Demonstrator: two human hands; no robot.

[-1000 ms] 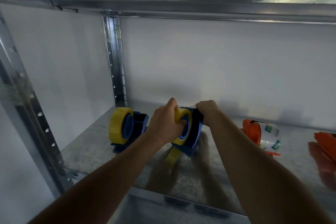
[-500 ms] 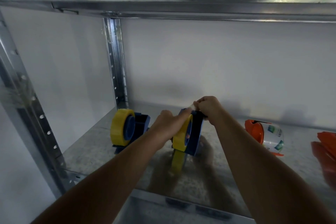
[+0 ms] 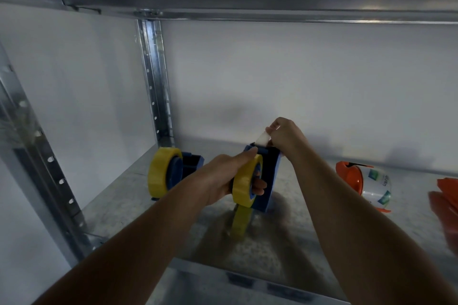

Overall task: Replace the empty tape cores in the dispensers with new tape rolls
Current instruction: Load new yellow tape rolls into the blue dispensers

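While the left hand grips the yellow roll in the blue dispenser, the right hand pinches the tape end above it, likely needing threading toward the cutter next.

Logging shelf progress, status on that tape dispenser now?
Left hand grips the yellow roll on the blue dispenser. Right hand pinches the tape end above the cutter end. Nothing blocking; second loaded dispenser stands apart, left.
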